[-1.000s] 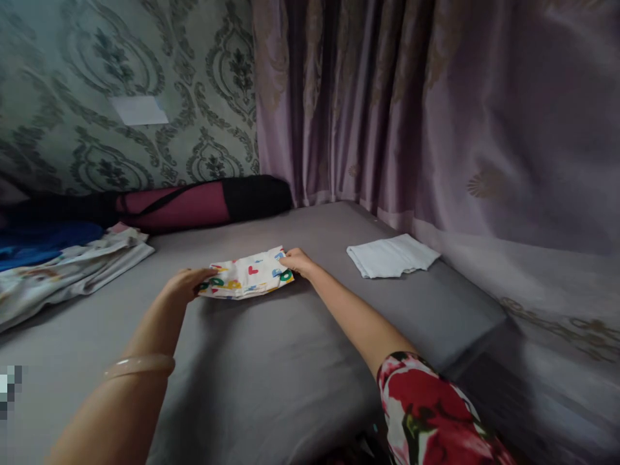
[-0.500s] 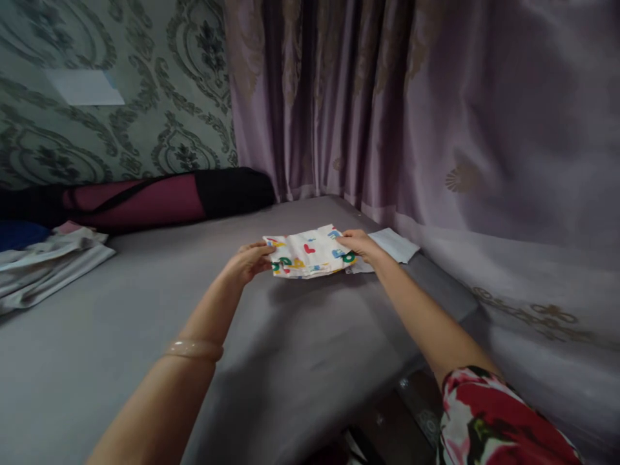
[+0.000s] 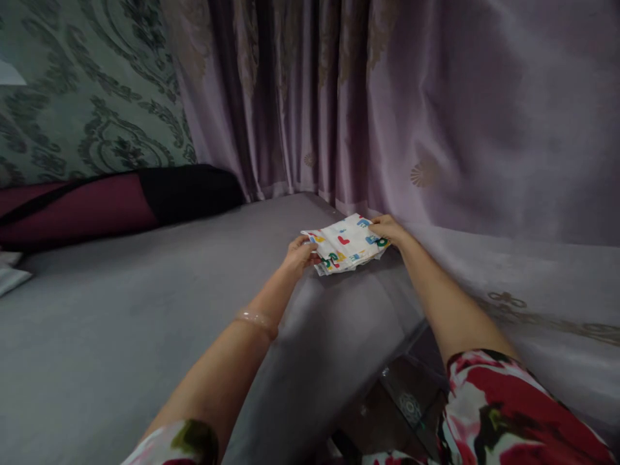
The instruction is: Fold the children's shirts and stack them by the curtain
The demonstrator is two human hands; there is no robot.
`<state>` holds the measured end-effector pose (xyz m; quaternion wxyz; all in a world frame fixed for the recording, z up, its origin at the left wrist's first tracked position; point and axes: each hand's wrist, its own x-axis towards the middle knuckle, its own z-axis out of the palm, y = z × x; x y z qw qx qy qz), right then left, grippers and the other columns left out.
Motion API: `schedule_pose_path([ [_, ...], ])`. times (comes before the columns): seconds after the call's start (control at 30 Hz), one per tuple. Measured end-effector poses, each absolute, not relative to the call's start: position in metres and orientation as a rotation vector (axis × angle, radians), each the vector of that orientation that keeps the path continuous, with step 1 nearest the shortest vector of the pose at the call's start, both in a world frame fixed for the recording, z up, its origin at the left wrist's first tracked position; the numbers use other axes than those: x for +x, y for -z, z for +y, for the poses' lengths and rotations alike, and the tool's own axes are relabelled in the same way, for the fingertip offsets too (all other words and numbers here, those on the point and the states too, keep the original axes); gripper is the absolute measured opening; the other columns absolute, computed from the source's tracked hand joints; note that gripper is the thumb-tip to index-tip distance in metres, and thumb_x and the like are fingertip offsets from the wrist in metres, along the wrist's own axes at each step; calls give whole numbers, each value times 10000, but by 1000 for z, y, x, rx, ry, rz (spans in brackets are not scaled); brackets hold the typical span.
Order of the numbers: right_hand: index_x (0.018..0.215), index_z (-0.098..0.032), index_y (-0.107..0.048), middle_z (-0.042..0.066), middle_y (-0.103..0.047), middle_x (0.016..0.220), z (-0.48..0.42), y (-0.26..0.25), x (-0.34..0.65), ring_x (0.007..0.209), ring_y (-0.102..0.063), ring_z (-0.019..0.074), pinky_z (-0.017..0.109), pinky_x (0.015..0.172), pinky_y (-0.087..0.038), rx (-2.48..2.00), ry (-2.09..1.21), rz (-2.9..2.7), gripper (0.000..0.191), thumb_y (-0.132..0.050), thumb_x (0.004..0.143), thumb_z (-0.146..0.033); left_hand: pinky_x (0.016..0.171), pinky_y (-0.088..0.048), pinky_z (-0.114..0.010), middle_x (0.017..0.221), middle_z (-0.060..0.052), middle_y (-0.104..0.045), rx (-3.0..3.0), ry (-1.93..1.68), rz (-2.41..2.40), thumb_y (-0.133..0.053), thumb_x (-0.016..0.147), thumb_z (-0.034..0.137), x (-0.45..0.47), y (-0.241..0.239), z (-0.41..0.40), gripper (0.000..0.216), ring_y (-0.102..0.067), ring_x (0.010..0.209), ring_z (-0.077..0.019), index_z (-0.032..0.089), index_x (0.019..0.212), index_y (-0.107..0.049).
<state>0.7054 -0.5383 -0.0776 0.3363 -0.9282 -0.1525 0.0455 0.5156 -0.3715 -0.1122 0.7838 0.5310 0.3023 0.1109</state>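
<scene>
A folded white cloth printed with coloured letters and hearts (image 3: 345,244) is held between both hands near the right edge of the grey bed (image 3: 145,310). My left hand (image 3: 300,254) pinches its left end, fingers closed on the fabric. My right hand (image 3: 387,229) grips its right end beside the purple curtain (image 3: 436,116). The folded white cloth seen earlier is now hidden under the printed one. A pale bangle (image 3: 256,321) sits on my left wrist.
A maroon and black rolled bag (image 3: 121,203) lies along the patterned wall at the back. A bit of pale folded laundry (image 3: 10,278) shows at the far left edge. The bed's right edge drops to a dark floor (image 3: 402,407) beside the curtain.
Both hands have carried the printed cloth to the right across the bed, over the spot where the white folded cloth lay. The view has swung right with them.
</scene>
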Motion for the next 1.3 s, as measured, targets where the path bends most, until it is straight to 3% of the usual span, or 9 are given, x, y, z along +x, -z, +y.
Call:
schedule_pose_path([
  [0.37, 1033, -148, -709, 92, -723, 973, -541, 94, 742, 939, -651, 205, 272, 830, -492, -2651, 86, -577, 252, -553, 834, -146, 614, -561, -231, 743, 6, -653, 1173, -275, 693, -687, 780, 216, 546, 127, -394, 437, -648, 588, -103, 234, 1192, -542],
  [0.6, 1093, -129, -689, 125, -698, 1079, -546, 107, 745, 1034, -628, 222, 290, 909, -462, -2732, 94, -617, 267, -550, 867, -149, 624, -559, -230, 727, -2, -648, 1176, -254, 760, -645, 803, 131, 544, 139, -393, 372, -643, 576, -96, 177, 1156, -534],
  [0.8, 1129, -119, -678, 165, -682, 1103, -550, 122, 740, 1059, -626, 247, 301, 912, -457, -2809, 68, -556, 281, -521, 909, -200, 561, -539, -220, 797, -35, -666, 1255, -264, 816, -693, 762, 115, 548, 144, -394, 580, -647, 579, -117, 131, 1277, -425],
  [1.0, 1164, -99, -656, 192, -668, 1136, -552, 133, 729, 1053, -631, 276, 334, 868, -472, -2913, 37, -452, 334, -454, 927, -222, 497, -486, -203, 678, 13, -629, 1395, -230, 783, -699, 721, 70, 538, 146, -396, 766, -576, 469, -100, 98, 1376, -304],
  [1.17, 1225, -55, -592, 244, -573, 1267, -538, 128, 710, 1212, -517, 318, 399, 985, -395, -2966, 229, -494, 372, -412, 914, -152, 512, -456, -186, 639, 29, -620, 1695, -169, 662, -635, 768, 115, 518, 151, -391, 686, -600, 536, -111, 105, 1373, -310],
  [1.3, 1291, -122, -544, 171, -548, 1336, -513, 127, 694, 1237, -487, 278, 398, 1043, -347, -2906, 308, -868, 415, -307, 976, -252, 553, -460, -213, 702, -4, -656, 1884, -160, 575, -583, 810, 167, 494, 155, -375, 559, -619, 591, -128, 119, 1330, -385],
])
